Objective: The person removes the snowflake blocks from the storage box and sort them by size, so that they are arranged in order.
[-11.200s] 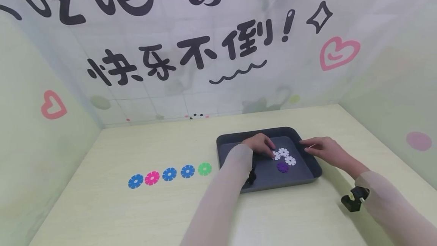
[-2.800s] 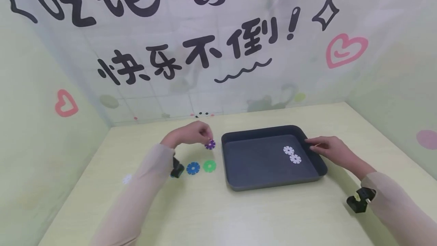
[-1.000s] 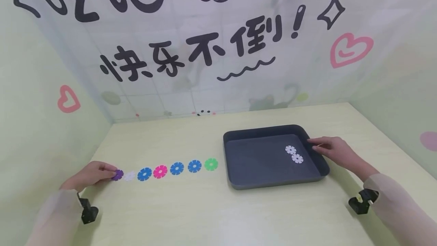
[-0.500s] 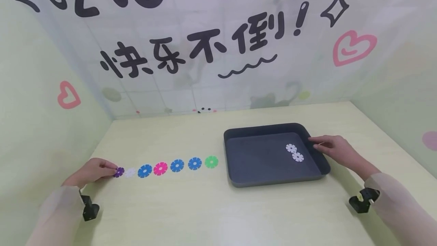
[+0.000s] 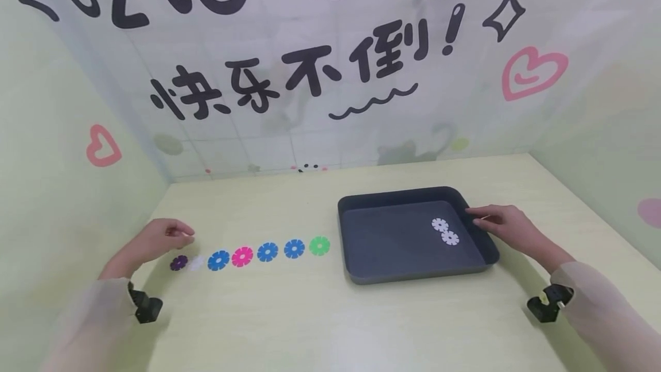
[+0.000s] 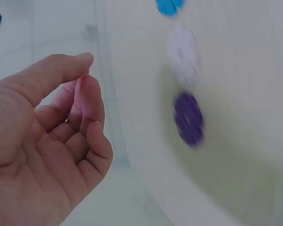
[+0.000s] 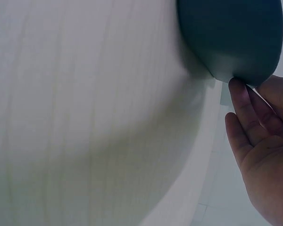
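My left hand (image 5: 155,241) hovers just above the left end of a row of notched plastic snowflake discs, fingers loosely bent and holding nothing. Below it lies a purple snowflake disc (image 5: 175,265), beside a white disc (image 5: 197,263). The row continues rightward with a blue disc (image 5: 214,261), a pink disc (image 5: 237,258), two more blue discs and a green disc (image 5: 315,247). In the left wrist view the purple disc (image 6: 191,134) lies flat, apart from the fingertips. With its fingertips, my right hand (image 5: 503,225) pinches the right rim of a dark grey tray (image 5: 392,240).
Two white discs (image 5: 446,241) lie touching near the tray's right side. The pale wooden table (image 5: 289,320) is bordered by printed cloth walls (image 5: 289,148) at the back and both sides.
Earlier, white and purple discs left the tray in the left hand and joined the row's left end. Just now the left hand let go of the purple disc and rose. The right hand stays put.
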A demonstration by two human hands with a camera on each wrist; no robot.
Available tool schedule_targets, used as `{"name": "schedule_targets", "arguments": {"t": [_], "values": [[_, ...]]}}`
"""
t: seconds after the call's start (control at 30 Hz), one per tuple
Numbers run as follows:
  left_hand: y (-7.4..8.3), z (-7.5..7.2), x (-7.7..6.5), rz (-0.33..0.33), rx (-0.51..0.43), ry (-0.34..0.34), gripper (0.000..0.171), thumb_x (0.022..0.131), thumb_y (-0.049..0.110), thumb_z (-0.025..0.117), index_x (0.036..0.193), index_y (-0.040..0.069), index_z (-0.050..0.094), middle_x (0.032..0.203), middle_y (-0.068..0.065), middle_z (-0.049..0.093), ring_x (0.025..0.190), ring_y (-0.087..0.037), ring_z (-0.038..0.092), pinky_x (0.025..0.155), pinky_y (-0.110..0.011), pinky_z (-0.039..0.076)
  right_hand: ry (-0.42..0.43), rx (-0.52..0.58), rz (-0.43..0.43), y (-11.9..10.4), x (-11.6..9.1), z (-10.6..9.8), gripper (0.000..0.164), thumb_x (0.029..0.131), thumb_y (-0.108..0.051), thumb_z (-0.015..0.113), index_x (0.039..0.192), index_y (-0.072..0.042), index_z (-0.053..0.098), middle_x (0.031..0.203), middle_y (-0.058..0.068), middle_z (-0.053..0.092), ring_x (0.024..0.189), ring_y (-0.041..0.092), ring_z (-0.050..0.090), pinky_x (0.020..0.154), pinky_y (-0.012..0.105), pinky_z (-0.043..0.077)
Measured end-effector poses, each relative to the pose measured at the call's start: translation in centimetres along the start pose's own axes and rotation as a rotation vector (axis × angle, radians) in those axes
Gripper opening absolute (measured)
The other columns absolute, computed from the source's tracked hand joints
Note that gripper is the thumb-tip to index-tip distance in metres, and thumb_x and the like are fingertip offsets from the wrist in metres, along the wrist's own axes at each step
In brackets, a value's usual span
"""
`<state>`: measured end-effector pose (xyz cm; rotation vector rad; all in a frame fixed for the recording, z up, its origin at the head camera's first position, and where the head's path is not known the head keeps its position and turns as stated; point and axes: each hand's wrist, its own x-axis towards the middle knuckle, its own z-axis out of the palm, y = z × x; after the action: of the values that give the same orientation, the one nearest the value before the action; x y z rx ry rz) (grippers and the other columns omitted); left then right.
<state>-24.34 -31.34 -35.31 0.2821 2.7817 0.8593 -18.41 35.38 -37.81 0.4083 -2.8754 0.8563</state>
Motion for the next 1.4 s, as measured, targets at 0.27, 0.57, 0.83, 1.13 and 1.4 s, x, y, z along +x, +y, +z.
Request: {"name": "schedule_targets", "arguments": {"t": [0.27,0.57,0.83,1.13,1.4], "values": [[7.3,2.4,2.2,0.170,-0.025,-0.032,0.022,0.086,0.013,0.063,0.101,-0.004,0.061,0.084,-0.006,0.059,0.077,-0.020,0.054,0.071,-0.033,0.047,0.008,0.006,-0.006,0.1,-0.1,0.1,0.029,0.086,-0.007,0.062,0.112,0.007,0.061,0.107,0.027,0.060,0.090,0.034,0.062,0.069,0.025,0.048],[15.9,6.7,5.3,0.287,-0.056,-0.165,0.018,0.085,0.014,0.066,0.099,0.003,0.063,0.082,-0.003,0.058,0.076,-0.019,0.052,0.071,-0.031,0.046,0.010,0.009,-0.019,0.0,0.0,0.0,0.029,0.086,-0.006,0.062,0.112,0.008,0.061,0.107,0.028,0.060,0.089,0.035,0.062,0.069,0.025,0.049],[22.9,11.4,8.6,0.504,-0.049,-0.312,0.014,0.082,0.007,0.066,0.095,0.001,0.064,0.079,-0.001,0.060,0.072,-0.014,0.054,0.067,-0.026,0.046,0.013,0.020,-0.009,0.1,-0.1,0.0,0.029,0.086,-0.006,0.062,0.112,0.007,0.061,0.107,0.027,0.060,0.089,0.031,0.063,0.069,0.024,0.048],[29.0,15.7,11.4,0.578,-0.027,-0.422,0.019,0.082,0.009,0.068,0.099,0.001,0.063,0.082,-0.001,0.061,0.074,-0.010,0.055,0.067,-0.020,0.044,0.001,0.038,0.011,0.2,-0.2,0.1,0.030,0.086,-0.006,0.062,0.113,0.007,0.060,0.108,0.027,0.060,0.089,0.031,0.063,0.068,0.025,0.049],[32.5,18.9,13.3,0.604,-0.076,-0.431,0.021,0.082,0.006,0.067,0.101,-0.003,0.064,0.080,-0.002,0.061,0.071,-0.008,0.053,0.066,-0.016,0.042,0.013,0.038,0.008,0.2,-0.2,0.0,0.029,0.086,-0.006,0.062,0.112,0.007,0.060,0.107,0.027,0.060,0.085,0.019,0.063,0.066,0.025,0.048]]}}
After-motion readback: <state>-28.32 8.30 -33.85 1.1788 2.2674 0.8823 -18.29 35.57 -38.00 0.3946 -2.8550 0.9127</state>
